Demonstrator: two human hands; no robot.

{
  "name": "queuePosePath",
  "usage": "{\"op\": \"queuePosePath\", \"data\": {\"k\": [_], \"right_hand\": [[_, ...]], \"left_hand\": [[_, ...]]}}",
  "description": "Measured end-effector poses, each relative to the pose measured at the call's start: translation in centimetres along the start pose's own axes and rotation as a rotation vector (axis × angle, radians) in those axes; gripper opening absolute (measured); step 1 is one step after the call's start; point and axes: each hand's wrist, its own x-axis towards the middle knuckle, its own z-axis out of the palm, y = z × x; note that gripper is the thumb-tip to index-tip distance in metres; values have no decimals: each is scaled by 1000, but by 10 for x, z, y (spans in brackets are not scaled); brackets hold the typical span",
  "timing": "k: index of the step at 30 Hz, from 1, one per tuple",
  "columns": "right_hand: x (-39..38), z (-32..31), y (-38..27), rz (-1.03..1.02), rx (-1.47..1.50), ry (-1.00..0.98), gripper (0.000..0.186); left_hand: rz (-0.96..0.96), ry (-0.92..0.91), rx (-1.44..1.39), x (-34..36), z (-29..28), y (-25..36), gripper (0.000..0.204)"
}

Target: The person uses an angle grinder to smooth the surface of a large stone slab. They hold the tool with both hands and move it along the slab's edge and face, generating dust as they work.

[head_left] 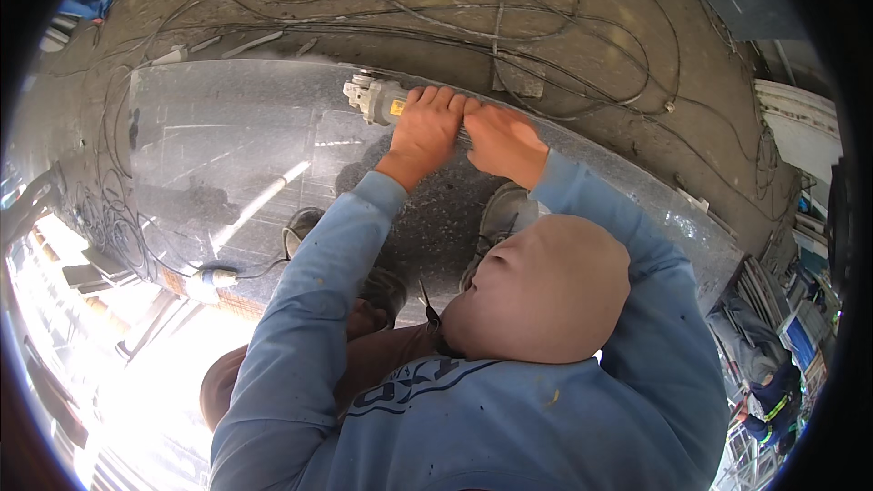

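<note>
A pale angle grinder (368,102) with a yellow label lies along the far edge of a dusty grey slab (227,118). My left hand (424,135) is wrapped over the grinder's body, its knuckles up. Right behind it, touching it, my right hand (506,140) is closed round the rear part of the same tool. The grinder's head points left, and its disc shows only as a small edge-on strip by the slab's rim. My palms and the tool's rear end are hidden. Both forearms wear light blue sleeves.
Dark cables (546,32) loop across the brown ground beyond the slab. On the slab's near left lies a pale corded device (215,278), its kind unclear. Another person (771,407) with reflective stripes is at the lower right, among stacked materials.
</note>
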Motion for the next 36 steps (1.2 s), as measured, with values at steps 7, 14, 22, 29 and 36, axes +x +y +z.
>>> {"op": "queuePosePath", "data": {"k": [7,14,22,29,36], "right_hand": [[20,4,-9,-33,-9,-16,24],[4,-6,-6,-30,-40,-23,26],[-27,-13,9,-83,-36,57,24],[-17,-12,2,-13,-7,22,24],[8,-1,-3,1,-3,-38,25]], "left_hand": [[-9,-25,29,-4,1,-21,37],[37,37,-9,-1,-5,-7,28],[40,48,-104,5,0,23,32],[25,62,-94,2,-4,15,31],[16,26,-6,-1,0,-8,33]]}}
